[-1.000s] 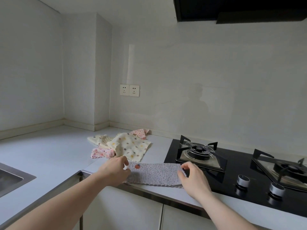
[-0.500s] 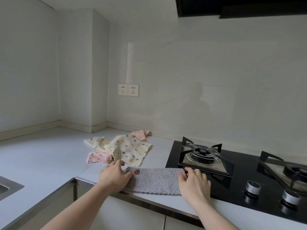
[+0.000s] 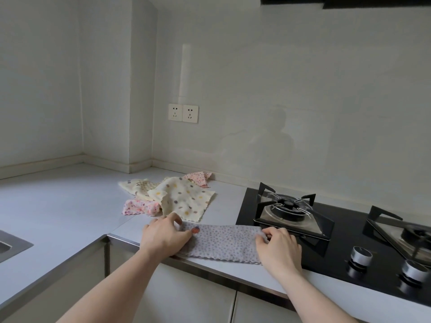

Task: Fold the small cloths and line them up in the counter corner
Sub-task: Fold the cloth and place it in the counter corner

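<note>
Two hands [image 3: 221, 241] hold one grey cloth [image 3: 224, 243]; perhaps four cloths [image 3: 182, 199] behind

The left hand [image 3: 164, 237] covers the left end of the grey dotted cloth [image 3: 224, 243], and the right hand [image 3: 278, 249] hides its right end, so the grip there cannot be told. The sink [image 3: 11, 244] is cut by the left edge, the right burner [image 3: 405, 229] by the right edge. The cream dotted cloth [image 3: 184, 198] overlaps the pink cloth [image 3: 140, 206] and the cloth behind it.
</note>
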